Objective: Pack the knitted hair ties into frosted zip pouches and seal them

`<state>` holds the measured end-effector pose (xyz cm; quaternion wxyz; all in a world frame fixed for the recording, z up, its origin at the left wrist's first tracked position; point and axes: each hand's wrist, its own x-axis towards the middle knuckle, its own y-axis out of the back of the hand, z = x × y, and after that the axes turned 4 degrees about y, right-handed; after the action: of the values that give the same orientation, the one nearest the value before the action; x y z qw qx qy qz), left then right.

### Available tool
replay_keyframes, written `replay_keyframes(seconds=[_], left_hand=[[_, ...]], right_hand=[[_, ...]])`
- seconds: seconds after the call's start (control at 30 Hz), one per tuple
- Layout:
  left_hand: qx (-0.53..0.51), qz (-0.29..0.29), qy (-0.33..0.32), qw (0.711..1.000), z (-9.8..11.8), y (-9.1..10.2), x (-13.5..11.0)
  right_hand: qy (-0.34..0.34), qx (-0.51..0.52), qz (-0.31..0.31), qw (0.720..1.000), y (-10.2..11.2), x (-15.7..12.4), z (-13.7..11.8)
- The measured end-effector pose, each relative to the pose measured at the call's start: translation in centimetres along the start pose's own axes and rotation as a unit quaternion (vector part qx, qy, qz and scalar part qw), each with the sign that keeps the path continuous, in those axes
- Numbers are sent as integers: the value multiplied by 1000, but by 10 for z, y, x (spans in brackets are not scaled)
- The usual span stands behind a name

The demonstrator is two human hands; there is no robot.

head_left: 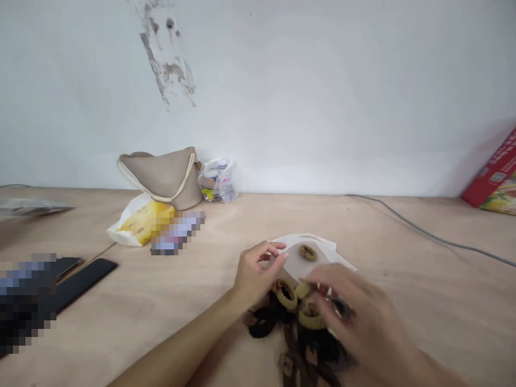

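A pile of hair ties lies on the table in front of me, some olive, like the olive hair tie point(285, 295), others black, like the black hair tie point(263, 323), or brown. My right hand point(358, 312), slightly blurred, is over the pile's right side with its fingers closed on an olive hair tie point(302, 291). Beside the pile on the left, my left hand point(256, 274) has its thumb and fingers apart and holds nothing. Its fingertips are by the edge of a white plastic bag point(322, 244). One olive hair tie point(308, 252) rests on that bag.
A beige bag point(165, 174) and a clear bag of bottles point(219, 180) stand against the wall. Nearer lie a yellow and white packet point(143, 220) and a dark flat object point(86, 285). A grey cable point(419, 224) and red box point(494, 177) are right.
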<state>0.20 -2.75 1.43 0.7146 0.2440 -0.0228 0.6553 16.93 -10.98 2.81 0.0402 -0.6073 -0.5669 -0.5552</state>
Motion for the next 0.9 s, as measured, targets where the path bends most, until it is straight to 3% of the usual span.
replay_keyframes(seconds=[0.1, 0.27, 0.37, 0.43, 0.53, 0.67, 0.73, 0.9], left_hand=[[-11, -4, 7, 1000, 1, 0, 0], [-12, -8, 4, 1000, -1, -1, -1], [-13, -6, -6, 1000, -2, -1, -1], [-16, -7, -7, 1000, -2, -1, -1], [-17, -8, 5, 1000, -2, -1, -1], [-25, -5, 13, 1000, -1, -1, -1], [-26, -5, 13, 1000, 0, -1, -2], [-36, -16, 18, 999, -1, -2, -3]], right_hand=[[-46, -12, -3, 999, 12, -4, 9], [-5, -27, -202, 979, 8, -24, 7], [7, -42, -247, 968, 5, -26, 3], [40, -42, -222, 973, 8, -24, 2], [104, -42, -111, 987, 16, -18, 5], [76, -127, 21, 989, 21, -15, 16], [69, -147, 7, 987, 18, -13, 17], [61, -92, -106, 988, -6, -4, -4]])
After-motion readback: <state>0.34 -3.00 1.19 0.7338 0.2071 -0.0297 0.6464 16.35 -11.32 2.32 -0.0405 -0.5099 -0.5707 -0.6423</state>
